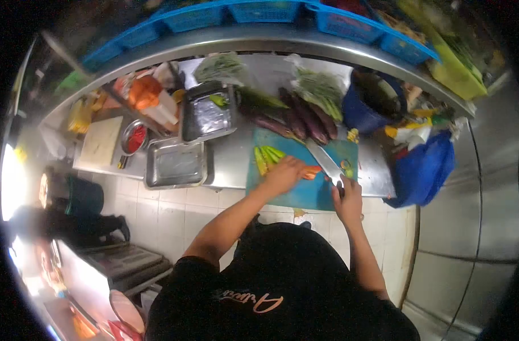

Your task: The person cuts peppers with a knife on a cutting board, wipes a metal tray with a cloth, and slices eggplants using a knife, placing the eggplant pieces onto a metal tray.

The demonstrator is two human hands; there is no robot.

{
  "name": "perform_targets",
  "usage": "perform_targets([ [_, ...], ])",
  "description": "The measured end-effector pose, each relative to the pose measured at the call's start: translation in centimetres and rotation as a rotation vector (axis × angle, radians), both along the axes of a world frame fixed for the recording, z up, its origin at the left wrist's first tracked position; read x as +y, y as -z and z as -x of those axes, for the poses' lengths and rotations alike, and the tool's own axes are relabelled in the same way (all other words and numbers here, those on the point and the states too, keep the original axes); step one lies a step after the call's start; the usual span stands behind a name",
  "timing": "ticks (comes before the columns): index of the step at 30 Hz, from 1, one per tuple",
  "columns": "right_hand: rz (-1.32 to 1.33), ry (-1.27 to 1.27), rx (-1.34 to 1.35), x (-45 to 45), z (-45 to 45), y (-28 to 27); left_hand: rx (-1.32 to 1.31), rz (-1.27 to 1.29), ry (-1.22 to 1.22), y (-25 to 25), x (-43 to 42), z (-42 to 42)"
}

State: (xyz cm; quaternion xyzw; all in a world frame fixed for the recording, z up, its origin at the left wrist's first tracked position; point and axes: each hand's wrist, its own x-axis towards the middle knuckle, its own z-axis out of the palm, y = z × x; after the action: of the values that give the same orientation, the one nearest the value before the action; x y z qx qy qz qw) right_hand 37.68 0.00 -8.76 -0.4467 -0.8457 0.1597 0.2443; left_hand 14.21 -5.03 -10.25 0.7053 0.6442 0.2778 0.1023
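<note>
A knife (325,161) with a broad blade lies over the teal cutting board (305,200), its tip toward the eggplants (296,116). My right hand (348,199) is closed round its dark handle. On the board's middle, my left hand (285,175) rests with its fingers together at an orange-red vegetable piece (311,172); how firmly it holds the piece is hidden. Several green peppers (262,161) lie left of that hand. A small green piece (346,164) sits just right of the blade.
Two metal trays (176,165) (185,122) stand left of the board, beside a bowl of red pieces (135,138) and a white board (101,141). A blue bucket (359,108) and blue bag (427,173) are right. Blue baskets (265,11) line the shelf above.
</note>
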Motion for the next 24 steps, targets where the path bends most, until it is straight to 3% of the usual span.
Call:
perform_targets([
  [3, 0.374, -0.088, 0.243, -0.6, 3.0, -3.3, -0.215, 0.177, -0.009, -0.2, -0.6, -1.3],
  [6, 0.555, -0.226, 0.323, 1.6, 4.2, 0.1, -0.406, 0.183, -0.025, -0.9, -1.6, -2.4],
  [7, 0.424, -0.232, 0.224, 1.5, 4.8, -1.6, -0.441, 0.159, -0.018, -1.4, -1.9, -2.3],
  [10, 0.361, -0.286, 0.161, 1.0, 5.3, -2.3, -0.511, 0.202, 0.009, -1.9, -2.5, -1.8],
  [13, 0.248, -0.306, 0.170, 1.1, 5.5, -0.6, -0.458, 0.240, 0.001, -0.6, -2.5, -2.2],
  [16, 0.385, -0.277, 0.192, 1.1, 6.1, -0.7, -0.420, 0.117, -0.019, -0.8, -2.5, -2.3],
  [24, 0.326, -0.236, 0.084, 0.9, 7.3, -1.3, -0.352, 0.221, -0.042, -3.3, -2.5, -1.9],
])
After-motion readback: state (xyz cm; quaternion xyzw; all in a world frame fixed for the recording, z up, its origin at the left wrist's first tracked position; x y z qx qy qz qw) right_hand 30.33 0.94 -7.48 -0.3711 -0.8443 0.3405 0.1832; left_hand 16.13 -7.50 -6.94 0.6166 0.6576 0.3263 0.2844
